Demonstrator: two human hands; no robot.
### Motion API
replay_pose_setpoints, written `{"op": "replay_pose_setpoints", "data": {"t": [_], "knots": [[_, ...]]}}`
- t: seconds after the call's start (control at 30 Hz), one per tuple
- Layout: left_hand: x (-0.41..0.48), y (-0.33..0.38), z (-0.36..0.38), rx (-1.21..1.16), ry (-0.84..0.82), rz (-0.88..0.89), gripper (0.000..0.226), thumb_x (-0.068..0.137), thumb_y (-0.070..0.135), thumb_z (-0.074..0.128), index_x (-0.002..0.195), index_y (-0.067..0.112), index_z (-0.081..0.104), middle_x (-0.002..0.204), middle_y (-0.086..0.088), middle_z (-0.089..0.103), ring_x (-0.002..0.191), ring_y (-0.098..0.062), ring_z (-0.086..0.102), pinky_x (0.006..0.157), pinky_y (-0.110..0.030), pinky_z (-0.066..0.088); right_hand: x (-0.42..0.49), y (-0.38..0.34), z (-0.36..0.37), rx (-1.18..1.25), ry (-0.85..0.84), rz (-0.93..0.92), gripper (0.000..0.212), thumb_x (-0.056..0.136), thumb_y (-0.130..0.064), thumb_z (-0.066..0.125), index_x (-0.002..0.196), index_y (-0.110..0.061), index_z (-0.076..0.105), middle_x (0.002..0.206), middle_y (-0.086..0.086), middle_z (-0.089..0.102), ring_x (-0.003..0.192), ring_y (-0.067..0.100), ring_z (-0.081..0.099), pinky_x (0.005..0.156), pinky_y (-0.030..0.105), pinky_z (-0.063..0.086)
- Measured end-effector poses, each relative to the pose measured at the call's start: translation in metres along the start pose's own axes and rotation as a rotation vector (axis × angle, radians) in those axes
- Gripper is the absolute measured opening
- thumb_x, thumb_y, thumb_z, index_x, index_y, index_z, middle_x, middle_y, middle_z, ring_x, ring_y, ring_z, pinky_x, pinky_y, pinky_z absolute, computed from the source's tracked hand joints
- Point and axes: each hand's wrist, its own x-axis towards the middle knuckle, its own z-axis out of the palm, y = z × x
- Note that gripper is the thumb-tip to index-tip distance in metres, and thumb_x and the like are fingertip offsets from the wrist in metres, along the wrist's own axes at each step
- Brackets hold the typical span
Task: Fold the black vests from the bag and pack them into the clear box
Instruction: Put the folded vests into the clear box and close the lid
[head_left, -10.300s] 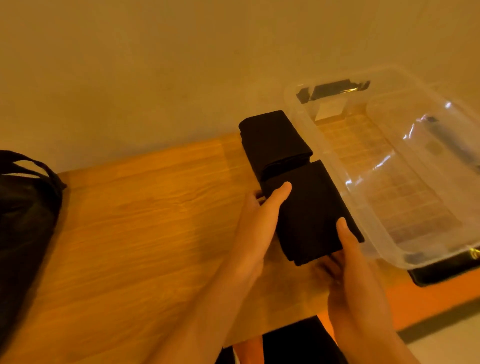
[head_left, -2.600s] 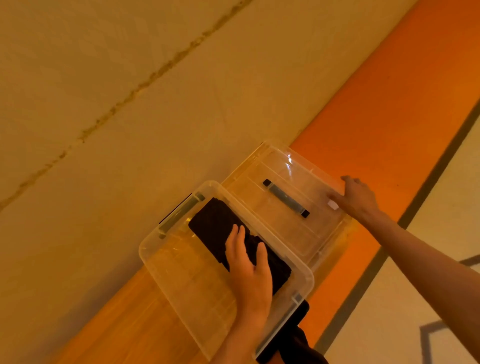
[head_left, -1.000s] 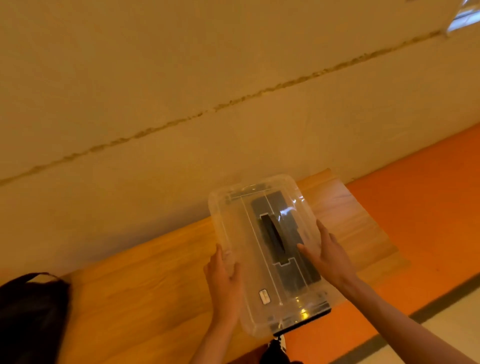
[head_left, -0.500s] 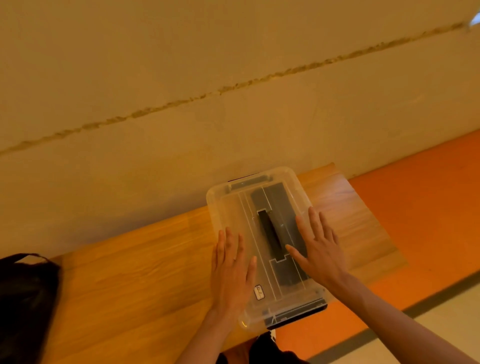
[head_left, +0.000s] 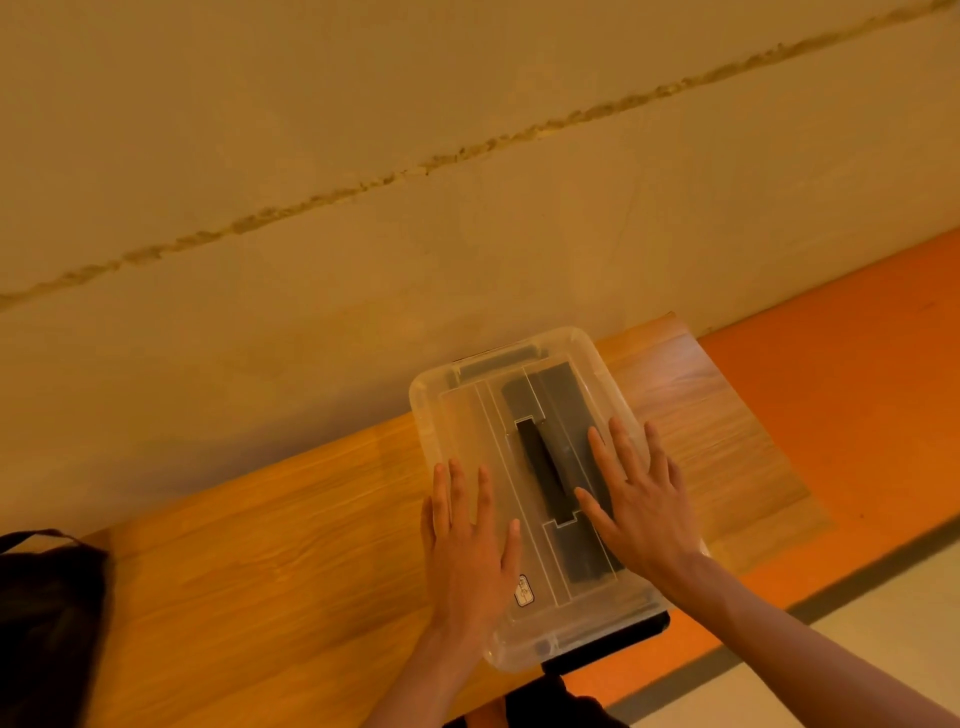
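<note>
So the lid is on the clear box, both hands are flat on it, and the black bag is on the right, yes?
Nearly. The head view shows the black bag on the left, not the right. The lid is on the clear box, left hand and right hand flat on it.

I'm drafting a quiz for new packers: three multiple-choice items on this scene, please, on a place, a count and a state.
1. Where is the black bag relative to the clear box?
A. far to its left
B. far to its right
C. on top of it

2. How many hands lie on the lid?
A. none
B. one
C. two

3. The clear box is:
A. closed, lid on
B. open, lid off
C. tipped on its side

Key: 1 A, the bag sits at the far left edge; 2 C, the left hand and right hand both lie flat on it; 3 A, the lid covers the box.
</note>
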Motion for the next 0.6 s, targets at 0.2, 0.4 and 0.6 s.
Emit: {"op": "replay_pose_setpoints", "data": {"t": [0.2, 0.4, 0.6], "knots": [[0.002, 0.009, -0.01, 0.025, 0.023, 0.023, 0.077, 0.098, 0.064, 0.027, 0.158, 0.017, 0.028, 0.168, -0.019, 0.011, 0.155, -0.039, 0.007, 0.12, -0.057, 0.011, 0.034, -0.009, -0.026, 0.181, 0.102, -0.065, 0.076, 0.099, -0.069, 0.017, 0.162, -0.027, 0.012, 0.17, 0.008, -0.003, 0.156, 0.029, -0.01, 0.126, 0.049, -0.001], [0.015, 0.024, -0.004, 0.047, -0.032, 0.095, 0.083, 0.094, 0.078, 0.029, 0.162, 0.03, 0.019, 0.171, -0.009, -0.001, 0.157, -0.034, -0.003, 0.122, -0.053, 0.0, 0.199, -0.055, -0.095, 0.201, -0.18, -0.427, 0.096, 0.086, -0.076, 0.054, 0.161, -0.029, 0.016, 0.167, 0.007, 0.021, 0.153, 0.028, 0.021, 0.124, 0.042, 0.011], [0.012, 0.026, 0.001, 0.046, -0.021, 0.116, 0.088, 0.093, 0.082, 0.027, 0.163, 0.032, 0.01, 0.171, -0.009, -0.002, 0.157, -0.036, -0.002, 0.122, -0.056, 0.0, 0.286, -0.081, -0.093, -0.009, -0.651, -0.481, 0.088, 0.066, -0.078, 0.074, 0.136, -0.031, 0.051, 0.131, -0.003, 0.059, 0.108, 0.017, 0.056, 0.093, 0.039, 0.046]]}}
